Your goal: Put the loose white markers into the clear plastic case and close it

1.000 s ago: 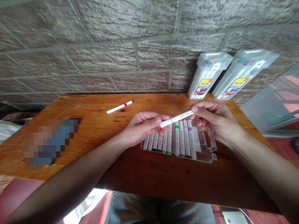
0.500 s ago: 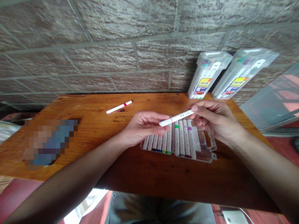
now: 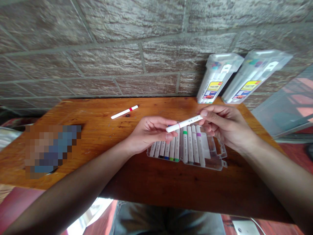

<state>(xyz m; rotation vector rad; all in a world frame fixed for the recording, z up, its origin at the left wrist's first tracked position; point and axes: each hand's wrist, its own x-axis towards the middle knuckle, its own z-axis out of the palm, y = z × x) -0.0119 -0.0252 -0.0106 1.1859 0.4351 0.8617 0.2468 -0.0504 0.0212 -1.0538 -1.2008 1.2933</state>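
- Compared with a second ago, the left hand (image 3: 146, 135) is opening its thumb away from the index finger: the thumb is now resting lower, beneath the near end of the white marker (image 3: 187, 123), rather than up beside it.
- The marker is keeping almost the same slant and place; since half a second ago, hardly anything is changing.
- The right hand (image 3: 221, 122) is pinching the marker's far end between thumb and fingers, its other fingers curling underneath.
- The left hand is holding its thumb and fingers parted about the near end; whether they are gripping it or only touching it, one cannot tell.
- The marker, showing a thin pink band, is hanging slantwise between both hands, above the open clear case (image 3: 216, 163).
- That case is lying on the worktop (image 3: 156, 186), holding rows of white markers, among them a green-banded one (image 3: 185, 147) and a purple-banded one (image 3: 201, 151).
- A red-banded marker (image 3: 123, 112) is lying apart, beyond the left hand.
- Two upright marker boxes (image 3: 211, 81) are standing by the stone wall (image 3: 117, 62), beyond the right hand.
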